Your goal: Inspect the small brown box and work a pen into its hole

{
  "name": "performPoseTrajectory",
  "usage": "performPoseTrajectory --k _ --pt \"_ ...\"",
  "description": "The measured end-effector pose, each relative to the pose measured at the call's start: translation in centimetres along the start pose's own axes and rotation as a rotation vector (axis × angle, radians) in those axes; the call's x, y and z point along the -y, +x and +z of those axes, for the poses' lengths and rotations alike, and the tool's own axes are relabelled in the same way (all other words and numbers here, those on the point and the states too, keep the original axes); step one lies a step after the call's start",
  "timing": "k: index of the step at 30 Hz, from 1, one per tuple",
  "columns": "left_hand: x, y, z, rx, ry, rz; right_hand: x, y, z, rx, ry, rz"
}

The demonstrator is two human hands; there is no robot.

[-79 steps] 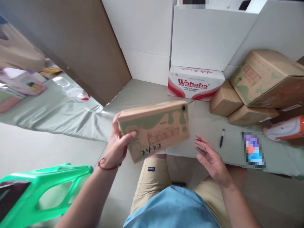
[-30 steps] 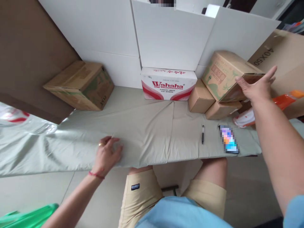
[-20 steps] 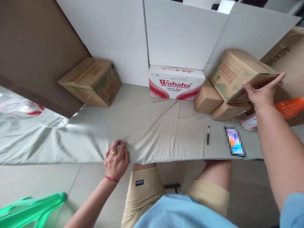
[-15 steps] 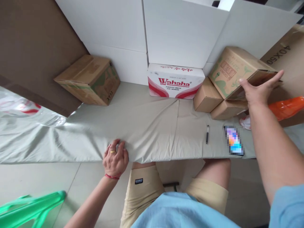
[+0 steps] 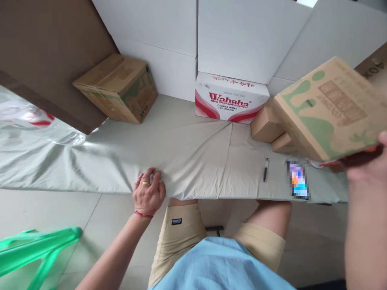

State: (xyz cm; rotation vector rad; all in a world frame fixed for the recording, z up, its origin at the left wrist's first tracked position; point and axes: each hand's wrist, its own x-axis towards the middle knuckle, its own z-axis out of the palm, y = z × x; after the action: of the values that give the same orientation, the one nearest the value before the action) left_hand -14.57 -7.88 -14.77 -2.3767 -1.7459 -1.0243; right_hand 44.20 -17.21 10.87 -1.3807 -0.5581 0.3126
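My right hand (image 5: pixel 370 161) grips a brown cardboard box with green print (image 5: pixel 328 106) from underneath and holds it up in the air at the right, close to the camera. Only a thumb and part of the palm show under the box. My left hand (image 5: pixel 148 192) rests on the front edge of the table covered with a pale green cloth (image 5: pixel 187 157), fingers curled over the edge. A second box with green print (image 5: pixel 119 87) stands at the back left of the table.
A white and red Wahaha box (image 5: pixel 231 100) stands at the back against white boards. Small brown boxes (image 5: pixel 267 125) lie beside it. A pen (image 5: pixel 265 169) and a phone (image 5: pixel 298 179) lie near the front right. A green plastic stool (image 5: pixel 33 251) stands on the floor at left.
My right hand has lifted the green-printed box off the pile at the right and brought it up toward me. My left hand has stayed on the table edge.
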Motion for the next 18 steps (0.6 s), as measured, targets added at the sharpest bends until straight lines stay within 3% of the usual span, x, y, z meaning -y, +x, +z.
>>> performPoseTrajectory --k 1,2,4,6,8,10,12,15,18 --pt "-0.2 0.1 -0.1 0.011 -0.037 -0.038 -0.3 -2.9 -0.3 0.043 0.055 0.026" --pt "-0.5 0.3 -0.4 0.018 -0.083 -0.079 -1.0 -5.8 -0.6 0.018 0.097 0.032" --pt "-1.8 0.6 -1.3 0.019 -0.209 -0.165 -3.2 -11.2 -1.1 -0.089 0.108 0.184" --pt "-4.0 0.7 -2.7 0.055 -0.402 -0.246 -5.9 -15.7 -1.5 -0.081 0.106 0.362" --pt "-7.2 0.6 -4.6 0.203 -0.703 -0.297 -8.3 -19.1 -2.0 0.016 0.112 0.459" --pt "-10.6 0.2 -6.6 0.367 -1.119 -0.327 -10.2 -21.3 -2.6 0.177 0.11 0.462" --pt "-13.6 -0.3 -8.1 0.462 -1.324 -0.238 -11.6 -22.7 -3.1 0.304 0.096 0.413" --pt "-16.6 -0.7 -9.4 0.427 -1.322 -0.094 -13.0 -23.5 -3.9 0.286 0.115 0.357" --pt "-17.5 -0.6 -9.6 0.348 -1.255 -0.024 -13.7 -23.6 -4.6 0.22 0.172 0.354"
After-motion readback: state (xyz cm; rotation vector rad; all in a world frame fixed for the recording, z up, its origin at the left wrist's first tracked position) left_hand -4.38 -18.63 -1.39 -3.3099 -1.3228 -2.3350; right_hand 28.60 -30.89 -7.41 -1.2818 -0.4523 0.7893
